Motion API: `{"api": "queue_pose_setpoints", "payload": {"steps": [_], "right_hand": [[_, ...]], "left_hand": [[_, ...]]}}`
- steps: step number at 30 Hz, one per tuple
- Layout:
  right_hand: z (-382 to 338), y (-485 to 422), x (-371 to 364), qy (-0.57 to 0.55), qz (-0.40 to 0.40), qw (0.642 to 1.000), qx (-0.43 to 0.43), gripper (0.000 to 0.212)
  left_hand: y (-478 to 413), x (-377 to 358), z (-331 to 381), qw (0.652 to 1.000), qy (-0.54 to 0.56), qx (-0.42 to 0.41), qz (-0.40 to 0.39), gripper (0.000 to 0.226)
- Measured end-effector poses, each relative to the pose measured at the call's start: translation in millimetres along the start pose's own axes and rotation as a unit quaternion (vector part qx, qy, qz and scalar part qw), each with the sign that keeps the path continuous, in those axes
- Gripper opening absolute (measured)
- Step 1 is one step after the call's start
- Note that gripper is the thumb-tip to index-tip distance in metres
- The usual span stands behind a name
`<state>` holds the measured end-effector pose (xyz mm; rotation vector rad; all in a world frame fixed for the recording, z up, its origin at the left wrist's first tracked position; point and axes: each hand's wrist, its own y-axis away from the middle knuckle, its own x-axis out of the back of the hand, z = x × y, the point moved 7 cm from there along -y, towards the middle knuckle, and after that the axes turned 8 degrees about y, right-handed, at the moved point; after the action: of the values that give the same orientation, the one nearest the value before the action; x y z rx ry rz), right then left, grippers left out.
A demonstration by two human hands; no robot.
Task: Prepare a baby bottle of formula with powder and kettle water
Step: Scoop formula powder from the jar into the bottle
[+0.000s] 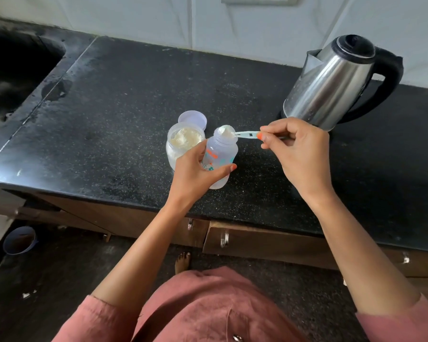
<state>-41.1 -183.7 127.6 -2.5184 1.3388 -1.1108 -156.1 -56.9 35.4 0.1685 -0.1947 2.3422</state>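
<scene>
On dark bench [124, 99], left grip [198, 169] wrapped round open bottle [220, 156], right grip [297, 149] pinching scoop [235, 133] of powder over bottle mouth, jar [183, 144] just beside, kettle [331, 80] behind.

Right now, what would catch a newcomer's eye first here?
Mid-counter, the right hand holds a scoop heaped with powder over the mouth of the baby bottle, which the left hand grips. The open powder jar stands just left of the bottle, and the shiny steel kettle stands at the back right by the wall.
</scene>
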Motion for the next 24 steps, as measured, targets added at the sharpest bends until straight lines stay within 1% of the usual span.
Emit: {"api": "queue_pose_setpoints", "payload": {"steps": [4, 11, 18, 24], "right_hand": [[-10.0, 2.5, 1.8, 0.055, 0.020, 0.992, 0.110, 0.004], [-17.4, 5.7, 3.2, 0.120, 0.021, 0.972, 0.203, 0.003], [-19.7, 7.6, 7.0, 0.145, 0.018, 0.961, 0.234, 0.004], [-16.6, 6.7, 12.6, 0.128, 0.033, 0.966, 0.221, 0.004]], "left_hand": [[-2.8, -2.6, 1.0, 1.000, 0.006, -0.001, -0.003, 0.041], [-7.6, -6.6, 7.3, 1.000, 0.012, -0.017, -0.010, 0.039], [-12.5, -11.3, 11.1, 0.999, 0.023, -0.033, -0.013, 0.039], [-14.4, -16.7, 14.1, 0.998, 0.040, -0.044, -0.020, 0.043]]}}
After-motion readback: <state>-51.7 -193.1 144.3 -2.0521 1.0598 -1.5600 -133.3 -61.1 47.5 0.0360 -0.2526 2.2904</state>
